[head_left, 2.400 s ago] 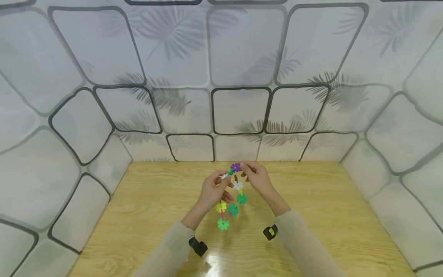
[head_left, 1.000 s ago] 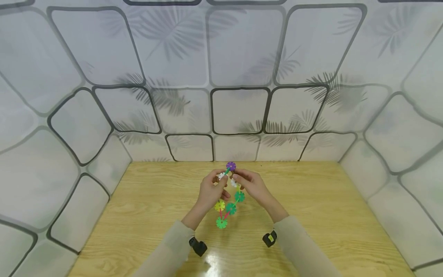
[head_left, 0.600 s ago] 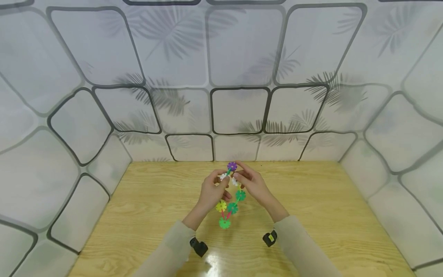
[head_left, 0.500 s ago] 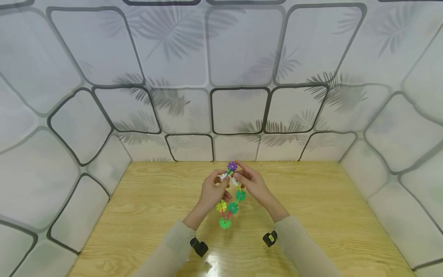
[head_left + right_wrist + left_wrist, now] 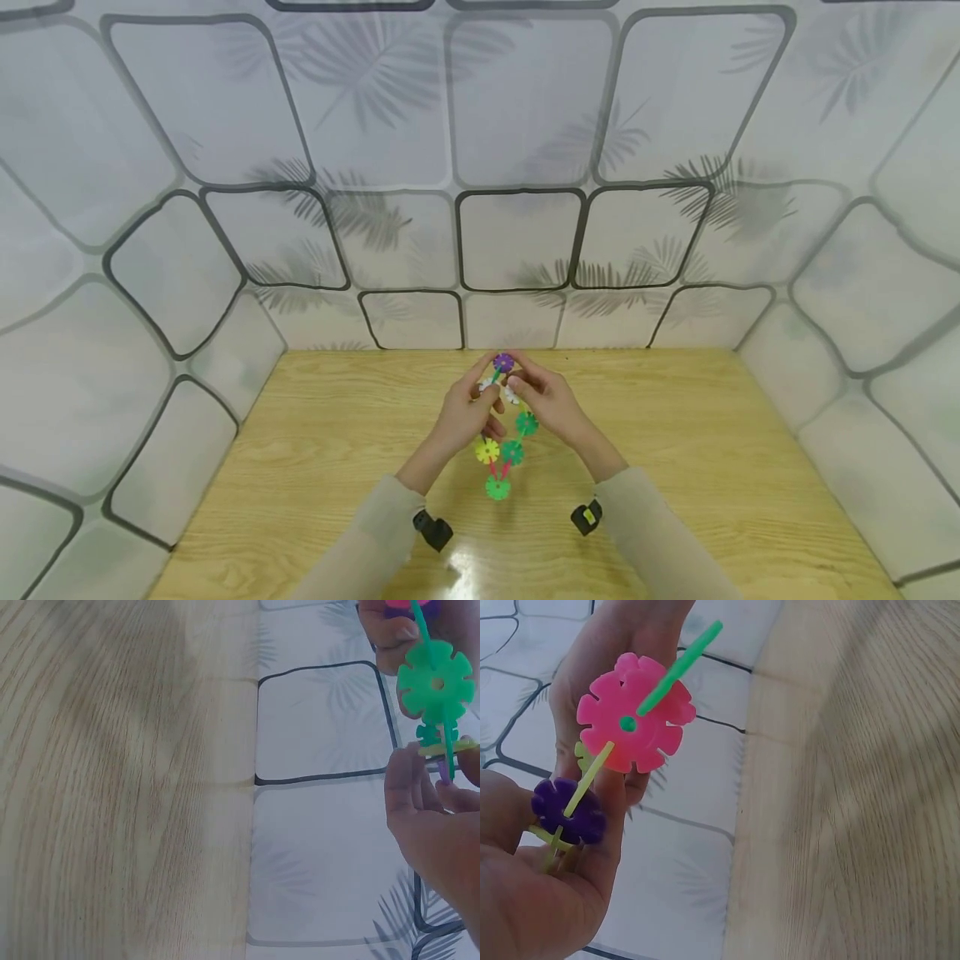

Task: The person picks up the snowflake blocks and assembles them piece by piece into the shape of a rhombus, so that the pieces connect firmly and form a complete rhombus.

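A loop of interlocking snowflake discs hangs between my two hands, above the table. In the head view a purple disc (image 5: 503,362) forms its top, with both index fingertips right at its sides. My left hand (image 5: 457,417) pinches a white disc (image 5: 487,385) on the left of the loop. Opposite it, my right hand (image 5: 557,406) pinches another white disc (image 5: 512,396). Below hang green discs (image 5: 527,423), a yellow disc (image 5: 487,451) and, lowest, a light green disc (image 5: 497,487). A pink disc (image 5: 600,724) shows close up in the left wrist view.
The wooden table (image 5: 337,467) spreads under both hands. A patterned white wall (image 5: 521,242) rises behind it, with side walls left and right. Black wrist cameras sit at both cuffs, the left camera (image 5: 432,530) and the right camera (image 5: 587,517).
My right hand has gone from the purple disc down to the right white disc. My left index finger has stretched up to the purple disc. The loop's lower end has swung slightly right.
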Motion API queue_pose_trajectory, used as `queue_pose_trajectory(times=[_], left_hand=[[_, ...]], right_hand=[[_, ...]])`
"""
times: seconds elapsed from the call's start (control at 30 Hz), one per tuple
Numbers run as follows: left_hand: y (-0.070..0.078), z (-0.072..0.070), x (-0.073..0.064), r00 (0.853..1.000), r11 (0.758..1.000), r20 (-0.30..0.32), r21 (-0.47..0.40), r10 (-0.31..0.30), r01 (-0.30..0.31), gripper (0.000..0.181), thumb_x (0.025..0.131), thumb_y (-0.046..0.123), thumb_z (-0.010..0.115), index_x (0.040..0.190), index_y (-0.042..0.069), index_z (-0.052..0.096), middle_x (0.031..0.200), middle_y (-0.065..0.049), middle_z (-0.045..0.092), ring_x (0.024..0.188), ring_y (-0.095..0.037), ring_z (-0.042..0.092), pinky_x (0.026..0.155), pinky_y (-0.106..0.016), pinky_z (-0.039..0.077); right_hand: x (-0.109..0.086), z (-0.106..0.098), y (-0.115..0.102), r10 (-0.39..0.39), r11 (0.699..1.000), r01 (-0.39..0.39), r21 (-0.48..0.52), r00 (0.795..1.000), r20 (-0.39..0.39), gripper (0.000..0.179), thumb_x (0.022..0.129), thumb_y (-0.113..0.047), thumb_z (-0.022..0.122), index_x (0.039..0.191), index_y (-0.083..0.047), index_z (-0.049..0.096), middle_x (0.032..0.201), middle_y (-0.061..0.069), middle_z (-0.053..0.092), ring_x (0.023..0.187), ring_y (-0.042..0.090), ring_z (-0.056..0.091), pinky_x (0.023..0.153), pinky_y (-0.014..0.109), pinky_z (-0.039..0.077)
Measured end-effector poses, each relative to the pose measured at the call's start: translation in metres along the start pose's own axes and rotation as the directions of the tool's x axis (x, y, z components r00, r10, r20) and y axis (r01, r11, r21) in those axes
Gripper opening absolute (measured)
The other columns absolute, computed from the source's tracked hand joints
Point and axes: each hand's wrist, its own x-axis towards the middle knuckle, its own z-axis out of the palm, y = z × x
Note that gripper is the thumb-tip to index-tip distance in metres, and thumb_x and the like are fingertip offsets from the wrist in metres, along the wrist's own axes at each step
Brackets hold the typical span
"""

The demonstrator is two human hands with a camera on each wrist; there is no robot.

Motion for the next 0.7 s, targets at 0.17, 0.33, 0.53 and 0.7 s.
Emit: queue_pose_trajectory(times=[0.17,0.33,0.53,0.7], left_hand=[[0.002,0.004,0.001,1.0,1.0,-0.019,-0.013,-0.004,0.004,0.066,0.107,0.011,0.049,0.169,0.025,0.028,0.077,-0.014,0.064,0.048,-0.014,0.068,0.049,-0.033,0.063],[0.0,0.008,0.001,1.0,1.0,-0.021,-0.011,-0.019,0.019,0.067,0.107,0.011,0.049,0.169,0.025,0.026,0.075,-0.008,0.064,0.048,-0.014,0.069,0.05,-0.034,0.063],[-0.006,0.01,0.005,1.0,1.0,0.017,-0.031,-0.006,0.006,0.067,0.109,0.013,0.05,0.17,0.024,0.022,0.084,-0.013,0.068,0.053,-0.017,0.072,0.055,-0.038,0.066],[-0.015,0.006,0.009,0.997,0.998,0.061,-0.038,-0.046,0.048,0.069,0.11,0.018,0.053,0.17,0.028,0.02,0.106,-0.024,0.073,0.066,-0.023,0.077,0.062,-0.036,0.067]], right_hand=[[0.0,0.002,-0.002,-0.011,0.999,0.01,-0.036,1.0,-0.011,0.051,0.111,-0.016,0.054,0.161,-0.01,0.044,0.129,0.023,0.072,0.122,0.04,0.068,0.111,0.059,0.053],[-0.001,0.005,0.0,0.012,0.998,-0.014,-0.057,0.999,-0.047,0.05,0.111,-0.016,0.054,0.159,-0.006,0.046,0.126,0.022,0.073,0.118,0.036,0.069,0.107,0.054,0.056],[-0.001,0.0,0.0,0.038,0.995,-0.043,-0.085,0.998,-0.058,0.05,0.112,-0.016,0.053,0.16,-0.006,0.044,0.126,0.021,0.073,0.115,0.032,0.069,0.103,0.049,0.057],[0.001,-0.005,0.008,0.049,0.995,-0.05,-0.082,0.999,-0.025,0.051,0.112,-0.016,0.052,0.161,-0.004,0.041,0.126,0.025,0.071,0.112,0.033,0.068,0.099,0.046,0.059]])
